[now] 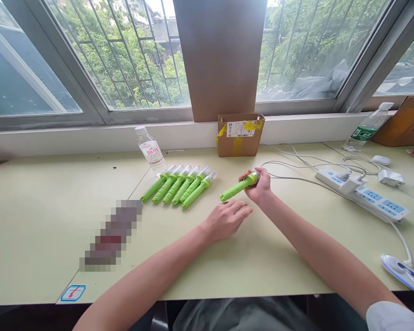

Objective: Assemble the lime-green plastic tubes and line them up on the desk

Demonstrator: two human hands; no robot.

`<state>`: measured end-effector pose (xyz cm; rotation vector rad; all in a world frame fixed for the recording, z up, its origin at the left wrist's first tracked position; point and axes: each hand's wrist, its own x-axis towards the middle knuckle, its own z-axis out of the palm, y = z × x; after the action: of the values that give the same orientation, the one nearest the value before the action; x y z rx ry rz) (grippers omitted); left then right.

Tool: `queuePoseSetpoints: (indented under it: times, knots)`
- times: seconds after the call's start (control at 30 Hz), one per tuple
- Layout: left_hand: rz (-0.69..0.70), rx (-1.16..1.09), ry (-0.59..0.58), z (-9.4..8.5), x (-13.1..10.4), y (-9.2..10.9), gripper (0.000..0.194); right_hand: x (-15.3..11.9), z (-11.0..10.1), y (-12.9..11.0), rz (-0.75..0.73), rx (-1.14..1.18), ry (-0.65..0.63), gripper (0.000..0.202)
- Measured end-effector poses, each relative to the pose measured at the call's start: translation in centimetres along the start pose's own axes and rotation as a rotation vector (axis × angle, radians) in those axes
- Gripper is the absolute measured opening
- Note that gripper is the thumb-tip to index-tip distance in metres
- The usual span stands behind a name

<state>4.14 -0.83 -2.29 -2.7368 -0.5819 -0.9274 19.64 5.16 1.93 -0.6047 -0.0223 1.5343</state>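
My right hand (259, 186) is closed around the clear-headed end of a green flashlight-like stick (236, 189), holding it above the table. The stick's ribbed handle points down to the left. Just below it, my left hand (230, 219) has its palm down, fingers stretched out and slightly bent, with nothing seen in it. Whether its fingertips touch the stick or the table is hard to tell. Several matching green sticks (183, 187) lie slanted side by side to the left, clear heads pointing away from me.
Behind the row stands a water bottle (150, 151). A small cardboard box (239, 136) is against the window ledge. To the right are a power strip (364, 195), cables, a second bottle (364, 128) and a white device (405, 273). A pixelated patch (112, 236) covers something at left.
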Motion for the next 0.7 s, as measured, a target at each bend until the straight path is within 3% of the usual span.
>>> queuePoseSetpoints:
  times: [0.07, 0.17, 0.27, 0.4, 0.57, 0.7]
  knots:
    - [0.006, 0.031, 0.02, -0.13, 0.25, -0.07, 0.038, -0.38, 0.21, 0.02, 0.025, 0.019, 0.013, 0.014]
    - [0.072, 0.02, -0.059, -0.68, 0.86, 0.14, 0.051, -0.82, 0.44, -0.06, 0.077, 0.016, 0.013, 0.015]
    - [0.092, -0.003, -0.057, -0.89, 1.01, 0.25, 0.041, -0.8, 0.47, -0.13, 0.06, 0.036, 0.026, 0.013]
    - [-0.037, -0.025, 0.037, -0.49, 0.29, -0.1, 0.019, -0.59, 0.5, -0.14, 0.023, 0.058, 0.034, 0.01]
    - [-0.034, -0.05, 0.105, -0.57, 0.45, -0.23, 0.025, -0.9, 0.72, -0.06, 0.05, 0.046, 0.012, 0.011]
    - [0.037, -0.123, 0.068, -0.57, 0.73, -0.3, 0.032, -0.94, 0.6, -0.09, 0.068, 0.029, 0.008, 0.013]
